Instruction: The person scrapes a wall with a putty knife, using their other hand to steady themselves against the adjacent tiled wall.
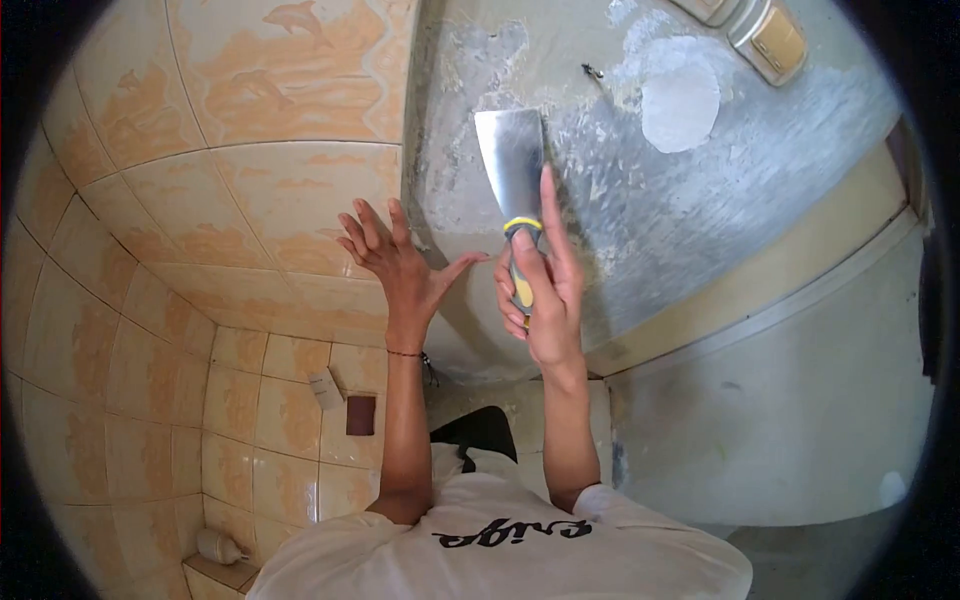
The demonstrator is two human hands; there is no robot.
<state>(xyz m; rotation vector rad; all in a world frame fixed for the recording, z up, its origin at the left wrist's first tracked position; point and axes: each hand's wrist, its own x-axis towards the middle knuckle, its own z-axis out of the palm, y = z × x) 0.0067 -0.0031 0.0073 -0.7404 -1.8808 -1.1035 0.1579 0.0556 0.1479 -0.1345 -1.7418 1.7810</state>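
My right hand [545, 290] is wrapped round the grey and yellow handle of a putty knife [512, 155], index finger stretched along the edge of its wide metal blade. The blade points up and away from me, in front of the rough, patchy grey wall [470, 75]. My left hand [405, 260] is spread with thumb and fingers apart and holds nothing. It overlaps the border between the tiled wall [300, 190] and the grey wall in this view.
Beige-orange tiles with dolphin patterns cover the left side. A switch plate [770, 42] is at upper right, near a whitish round patch [680, 105] and a small dark fitting [592, 71]. Lower left are a dark brown block [361, 415] and a pale bottle [218, 546] on a ledge.
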